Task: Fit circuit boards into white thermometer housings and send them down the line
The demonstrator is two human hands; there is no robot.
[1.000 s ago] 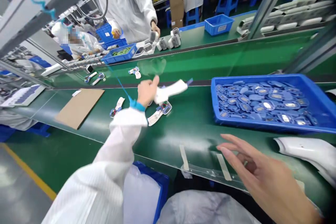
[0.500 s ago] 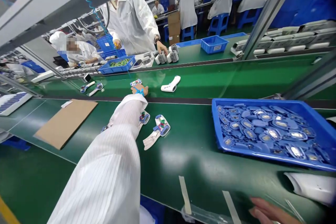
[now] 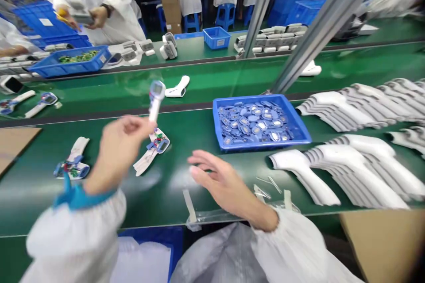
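Observation:
My left hand [image 3: 121, 148] is raised above the green conveyor belt [image 3: 186, 194], pinching the handle of a white handheld infrared thermometer [image 3: 156, 97] with its blue-framed display upward. Just below it lies a partly assembled thermometer [image 3: 156, 146] with exposed circuitry, and another [image 3: 72, 164] sits further left. My right hand [image 3: 229, 181] hovers open and empty over the belt, nearest a blue tray [image 3: 262, 143] filled with small blue display parts. Beyond that tray, rows of stacked white thermometer housings [image 3: 352, 172] cover the belt's right side.
A brown cardboard sheet [image 3: 16, 141] lies at the left edge. A white thermometer shell [image 3: 177, 90] rests on a farther belt. Beyond it, a co-worker's hands [image 3: 89, 17] work near blue crates [image 3: 41, 20]. Metal frame posts [image 3: 262, 6] rise between the belts.
My left hand has drawn back from the far belt edge, now lifting the thermometer. My right hand has risen into view. The view has swung left, bringing the white housing stacks in.

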